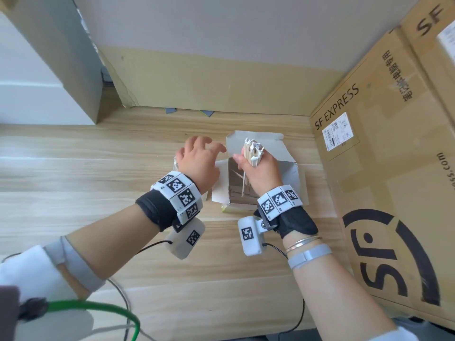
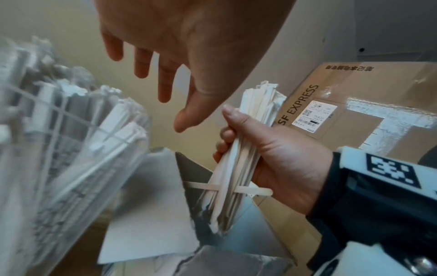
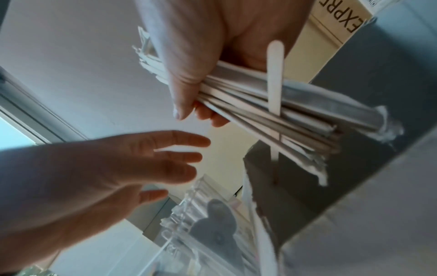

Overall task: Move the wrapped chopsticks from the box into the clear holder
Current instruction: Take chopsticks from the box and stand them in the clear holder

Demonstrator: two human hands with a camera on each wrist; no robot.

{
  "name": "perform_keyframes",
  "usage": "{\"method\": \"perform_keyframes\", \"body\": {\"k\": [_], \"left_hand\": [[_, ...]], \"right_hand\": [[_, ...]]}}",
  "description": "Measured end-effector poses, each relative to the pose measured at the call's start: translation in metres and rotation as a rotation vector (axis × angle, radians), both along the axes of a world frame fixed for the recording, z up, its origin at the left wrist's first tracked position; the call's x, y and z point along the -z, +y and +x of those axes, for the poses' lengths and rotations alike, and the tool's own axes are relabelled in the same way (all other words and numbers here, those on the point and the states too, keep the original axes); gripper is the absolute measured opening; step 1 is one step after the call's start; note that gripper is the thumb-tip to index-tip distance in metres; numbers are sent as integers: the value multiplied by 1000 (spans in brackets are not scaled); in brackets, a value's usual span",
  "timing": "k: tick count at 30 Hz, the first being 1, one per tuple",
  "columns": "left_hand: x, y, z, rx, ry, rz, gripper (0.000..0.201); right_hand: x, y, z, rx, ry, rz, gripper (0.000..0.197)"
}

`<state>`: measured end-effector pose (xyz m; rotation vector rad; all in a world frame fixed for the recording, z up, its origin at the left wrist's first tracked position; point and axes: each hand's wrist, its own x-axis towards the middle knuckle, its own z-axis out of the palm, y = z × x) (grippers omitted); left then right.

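While a bundle of wrapped chopsticks is gripped above the box by the right hand, the left hand is held beside it. Its fingers are spread, nothing grasped. More chopsticks are seen in the clear holder.

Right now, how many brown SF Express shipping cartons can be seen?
2. One SF Express carton stands on the table right of the open box; a second carton sits behind it at the upper right, cut off by the frame. Others may be hidden.
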<state>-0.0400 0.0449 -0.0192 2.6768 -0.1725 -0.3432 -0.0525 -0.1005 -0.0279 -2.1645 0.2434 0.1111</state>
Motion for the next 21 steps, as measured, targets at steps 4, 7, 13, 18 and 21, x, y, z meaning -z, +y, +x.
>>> {"method": "perform_keyframes", "body": {"k": [4, 7, 13, 18, 21], "left_hand": [[3, 12, -5, -34, 65, 35, 47], [5, 15, -6, -13, 81, 7, 42], [8, 14, -7, -16, 93, -4, 39], [7, 11, -8, -11, 79, -13, 39], [6, 8, -8, 21, 60, -15, 38]], "right_hand": [[-5, 6, 3, 1, -48, -6, 30], [-4, 6, 6, -18, 54, -84, 25], [16, -4, 0, -126, 327, -331, 13], [21, -11, -3, -116, 374, -361, 9], [15, -11, -1, -60, 292, -275, 19]]}}
